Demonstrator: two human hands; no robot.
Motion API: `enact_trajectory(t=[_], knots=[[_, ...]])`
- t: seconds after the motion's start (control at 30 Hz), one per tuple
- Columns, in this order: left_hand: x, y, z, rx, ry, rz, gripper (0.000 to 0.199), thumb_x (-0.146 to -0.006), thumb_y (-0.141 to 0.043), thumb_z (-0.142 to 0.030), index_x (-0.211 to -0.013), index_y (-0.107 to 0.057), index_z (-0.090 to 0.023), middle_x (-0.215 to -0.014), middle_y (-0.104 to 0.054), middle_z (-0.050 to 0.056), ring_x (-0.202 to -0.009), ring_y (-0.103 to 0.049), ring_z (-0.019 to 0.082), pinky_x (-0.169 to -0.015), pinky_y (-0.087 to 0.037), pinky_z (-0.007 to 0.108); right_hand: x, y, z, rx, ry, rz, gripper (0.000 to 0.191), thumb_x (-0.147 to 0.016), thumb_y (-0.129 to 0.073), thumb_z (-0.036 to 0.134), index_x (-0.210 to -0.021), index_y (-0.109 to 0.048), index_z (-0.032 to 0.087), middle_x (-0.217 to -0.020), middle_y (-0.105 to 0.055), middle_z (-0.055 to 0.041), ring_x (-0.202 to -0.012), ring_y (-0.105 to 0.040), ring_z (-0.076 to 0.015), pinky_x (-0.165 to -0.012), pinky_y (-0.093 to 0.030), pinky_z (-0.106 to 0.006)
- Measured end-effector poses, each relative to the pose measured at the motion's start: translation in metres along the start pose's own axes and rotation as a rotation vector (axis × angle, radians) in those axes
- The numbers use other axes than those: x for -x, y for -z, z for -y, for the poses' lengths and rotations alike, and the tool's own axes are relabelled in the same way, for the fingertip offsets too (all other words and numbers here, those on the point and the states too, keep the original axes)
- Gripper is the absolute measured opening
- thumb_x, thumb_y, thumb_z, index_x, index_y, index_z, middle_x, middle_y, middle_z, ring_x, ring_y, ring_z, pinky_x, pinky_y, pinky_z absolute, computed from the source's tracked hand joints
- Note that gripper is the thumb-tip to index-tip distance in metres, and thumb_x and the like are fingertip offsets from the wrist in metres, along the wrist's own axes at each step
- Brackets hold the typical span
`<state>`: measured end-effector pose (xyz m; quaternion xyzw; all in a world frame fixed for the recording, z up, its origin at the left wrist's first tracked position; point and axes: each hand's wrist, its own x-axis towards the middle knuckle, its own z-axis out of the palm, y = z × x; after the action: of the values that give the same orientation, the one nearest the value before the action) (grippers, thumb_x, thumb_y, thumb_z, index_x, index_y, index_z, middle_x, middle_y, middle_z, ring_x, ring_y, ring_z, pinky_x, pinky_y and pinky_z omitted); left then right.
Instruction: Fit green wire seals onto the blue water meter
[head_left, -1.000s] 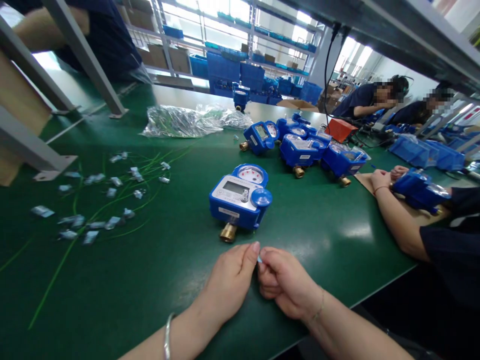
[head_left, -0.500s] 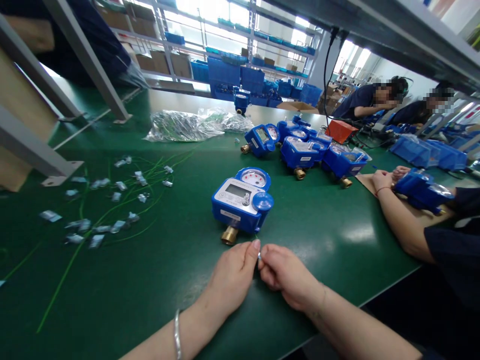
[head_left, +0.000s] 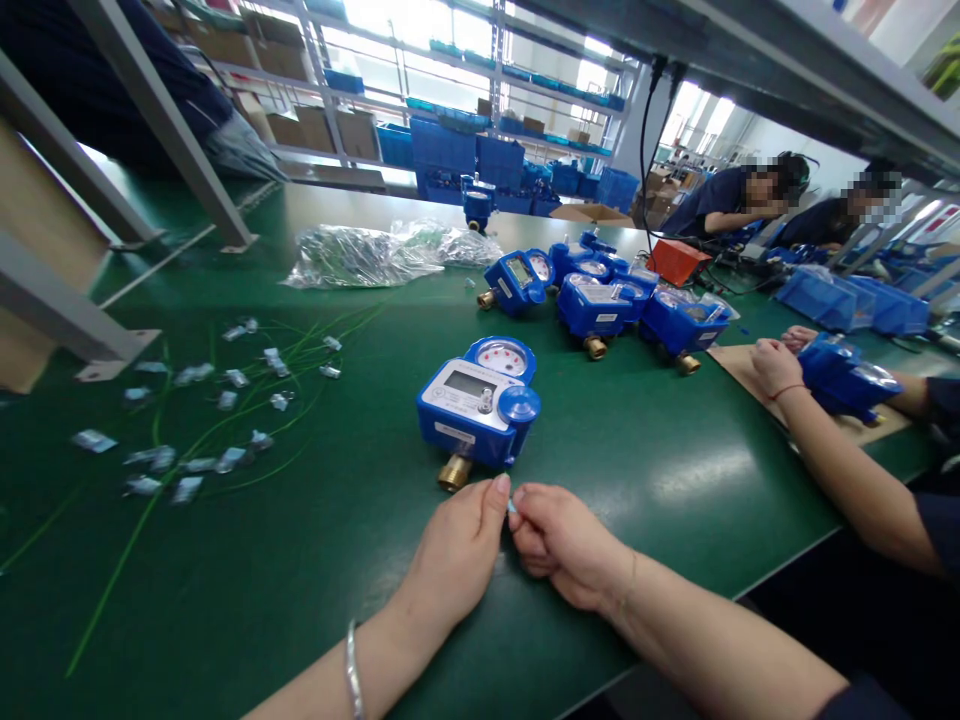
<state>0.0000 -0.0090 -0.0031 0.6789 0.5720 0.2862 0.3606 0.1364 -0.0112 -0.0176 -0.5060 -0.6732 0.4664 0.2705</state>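
A blue water meter (head_left: 474,400) with a grey display panel, a round dial and a brass fitting stands on the green table (head_left: 360,530). Just in front of it, my left hand (head_left: 463,535) is closed, thumb against the fingers; what it pinches is hidden. My right hand (head_left: 562,540) nearly touches it, its thumb and forefinger closed on a tiny pale-blue tag, of which only a bit shows between the hands. Small clear and pale-blue tags (head_left: 231,459) with green wires (head_left: 202,432) lie scattered at the left.
Behind the meter lie clear plastic bags (head_left: 360,255) and several blue meters (head_left: 596,303). A co-worker's hands (head_left: 780,365) are beside another meter (head_left: 847,380) at the right. Metal frame legs (head_left: 169,130) stand at the left. An orange box (head_left: 677,260) sits at the back.
The whole view has shifted slightly. My hands remain pinched together in front of the meter, and a bit of pale blue now shows between them. The co-worker's forearm at the right has shifted.
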Motion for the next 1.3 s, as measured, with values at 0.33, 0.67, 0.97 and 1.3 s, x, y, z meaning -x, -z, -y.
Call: enact_trajectory(t=[0.33,0.67,0.97,1.3], knots=[[-0.003,-0.001,0.002,-0.009,0.027,-0.016,0.048,-0.091,-0.026,-0.05,-0.061,-0.049,-0.02,-0.063,-0.06,0.002,-0.059,-0.055,0.019,-0.058,-0.039,0.028,0.009,0.001,-0.005,0.381,0.243,-0.166,0.018,-0.088,-0.037,0.022,-0.075,-0.05,0.017,-0.072,-0.051,-0.006,-0.071,-0.048,-0.0186,-0.073,-0.038,-0.033],[-0.01,0.0,-0.002,-0.043,0.001,-0.015,0.044,-0.091,-0.029,-0.047,-0.063,-0.052,-0.021,-0.064,-0.061,0.002,-0.062,-0.056,0.02,-0.056,-0.038,0.028,-0.004,0.004,0.0,0.206,0.083,-0.101,0.02,-0.092,-0.03,0.023,-0.083,-0.047,0.018,-0.06,-0.051,0.0014,-0.051,-0.047,-0.0119,-0.053,-0.037,-0.023],[-0.009,-0.003,0.004,-0.012,0.044,-0.071,0.049,-0.091,-0.026,-0.052,-0.062,-0.049,-0.02,-0.062,-0.06,0.002,-0.057,-0.055,0.018,-0.051,-0.036,0.028,-0.001,0.004,-0.008,0.5,0.327,-0.15,0.018,-0.088,-0.037,0.02,-0.08,-0.053,0.016,-0.076,-0.054,-0.0083,-0.072,-0.047,-0.0198,-0.072,-0.037,-0.033],[-0.01,-0.008,-0.001,-0.011,0.035,-0.11,0.04,-0.092,-0.031,-0.041,-0.065,-0.052,-0.02,-0.065,-0.061,0.003,-0.061,-0.055,0.019,-0.057,-0.037,0.028,-0.014,0.004,0.002,0.102,0.043,-0.084,0.024,-0.086,-0.028,0.017,-0.068,-0.043,0.02,-0.047,-0.04,0.0053,-0.042,-0.038,-0.0117,-0.048,-0.035,-0.023]])
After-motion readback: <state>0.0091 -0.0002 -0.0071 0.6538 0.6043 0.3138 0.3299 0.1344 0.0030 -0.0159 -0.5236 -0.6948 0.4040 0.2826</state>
